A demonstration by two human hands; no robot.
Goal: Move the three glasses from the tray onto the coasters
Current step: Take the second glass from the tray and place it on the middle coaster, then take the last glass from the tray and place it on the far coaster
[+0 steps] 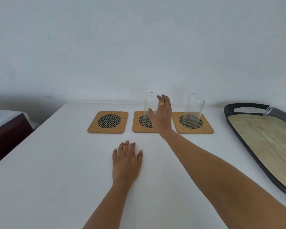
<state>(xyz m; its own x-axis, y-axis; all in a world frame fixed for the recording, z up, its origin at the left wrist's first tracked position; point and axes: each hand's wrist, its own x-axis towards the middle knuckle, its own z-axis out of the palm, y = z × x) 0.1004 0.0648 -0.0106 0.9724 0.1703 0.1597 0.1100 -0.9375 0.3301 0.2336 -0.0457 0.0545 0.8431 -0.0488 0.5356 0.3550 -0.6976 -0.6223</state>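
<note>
Three bamboo coasters with dark mesh centres lie in a row near the wall. The left coaster [108, 122] is bare. A clear glass [149, 106] stands upright on the middle coaster [137, 124]; my right hand [162, 116] wraps its right side, thumb on the front and fingers behind. Another clear glass [194, 109] stands alone on the right coaster [206, 128]. A third glass [269, 111] shows only partly on the black-rimmed tray [229, 111], at the right edge of view. My left hand [126, 161] lies flat on the white table, holding nothing.
The wall rises directly behind the coasters. The tray with its wood-look floor [271, 134] fills the table's right side. A dark red piece of furniture [8, 129] stands beyond the table's left edge.
</note>
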